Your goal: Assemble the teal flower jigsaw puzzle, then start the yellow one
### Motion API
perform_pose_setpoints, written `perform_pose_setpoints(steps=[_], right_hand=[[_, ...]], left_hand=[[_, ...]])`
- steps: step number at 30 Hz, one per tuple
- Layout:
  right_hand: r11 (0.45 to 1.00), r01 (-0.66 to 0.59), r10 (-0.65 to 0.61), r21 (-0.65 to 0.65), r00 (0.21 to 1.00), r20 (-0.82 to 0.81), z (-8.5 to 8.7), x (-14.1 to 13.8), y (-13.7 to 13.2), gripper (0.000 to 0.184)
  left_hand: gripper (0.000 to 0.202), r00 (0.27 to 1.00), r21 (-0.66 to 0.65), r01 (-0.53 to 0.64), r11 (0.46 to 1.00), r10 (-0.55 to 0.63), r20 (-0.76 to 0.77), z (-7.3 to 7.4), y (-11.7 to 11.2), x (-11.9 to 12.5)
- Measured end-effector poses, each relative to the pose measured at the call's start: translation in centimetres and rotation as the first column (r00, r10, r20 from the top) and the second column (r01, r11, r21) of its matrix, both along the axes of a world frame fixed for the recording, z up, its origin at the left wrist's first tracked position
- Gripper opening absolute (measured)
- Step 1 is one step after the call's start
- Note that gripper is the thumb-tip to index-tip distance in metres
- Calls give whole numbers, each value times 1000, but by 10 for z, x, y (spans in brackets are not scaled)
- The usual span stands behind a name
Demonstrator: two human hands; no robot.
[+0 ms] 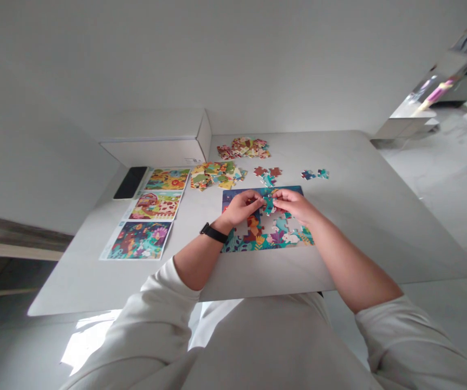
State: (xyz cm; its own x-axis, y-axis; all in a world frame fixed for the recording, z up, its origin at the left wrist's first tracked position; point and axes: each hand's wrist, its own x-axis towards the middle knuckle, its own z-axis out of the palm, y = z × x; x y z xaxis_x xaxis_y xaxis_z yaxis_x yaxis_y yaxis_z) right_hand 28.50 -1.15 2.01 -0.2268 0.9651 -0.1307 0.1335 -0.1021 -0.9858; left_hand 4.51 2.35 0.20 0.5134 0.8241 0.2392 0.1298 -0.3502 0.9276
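A white table (pixel 363 227) stands in a pale room, and two arms reach in over its near edge. The left hand (pixel 239 208) and the right hand (pixel 292 206) are both closed in a pinch, and they meet on a teal piece (pixel 268 205) above the partly filled puzzle (pixel 264 238). I cannot tell if the piece touches the puzzle. It seems a light and stiff cardboard, so it is probably best to hold it by its edges and not to bend its thin tabs. A black watch (pixel 213 233) is on the left wrist. The puzzle lies near the near edge of the table, on a blue board (pixel 241 199). Toward the far edge are loose pieces (pixel 268 176) and two piles (pixel 244 146). Along the left edge are three picture sheets (pixel 139 240) and a black phone (pixel 131 182). A white box (pixel 156 146) stands at the far left corner.
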Motion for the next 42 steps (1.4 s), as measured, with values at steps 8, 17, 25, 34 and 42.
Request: perform_pose_setpoints(steps=[8, 17, 25, 34, 42], right_hand=[[995, -89, 85, 54, 994, 65, 1, -1, -1, 42], [965, -254, 238, 63, 952, 193, 4, 7, -2, 38], [932, -363, 355, -16, 900, 252, -5, 2, -6, 33], [943, -330, 255, 49, 808, 531, 4, 2, -5, 17], [946, -322, 255, 44, 818, 515, -2, 4, -7, 24]], left_hand=[[49, 999, 44, 23, 999, -25, 38, -3, 2, 1], [66, 990, 102, 138, 985, -137, -17, 7, -3, 0], [65, 999, 198, 41, 979, -45, 14, 29, -8, -5], [47, 996, 356, -85, 931, 85, 16, 87, -51, -36], [21, 937, 488, 65, 871, 115, -330, 40, -62, -51]])
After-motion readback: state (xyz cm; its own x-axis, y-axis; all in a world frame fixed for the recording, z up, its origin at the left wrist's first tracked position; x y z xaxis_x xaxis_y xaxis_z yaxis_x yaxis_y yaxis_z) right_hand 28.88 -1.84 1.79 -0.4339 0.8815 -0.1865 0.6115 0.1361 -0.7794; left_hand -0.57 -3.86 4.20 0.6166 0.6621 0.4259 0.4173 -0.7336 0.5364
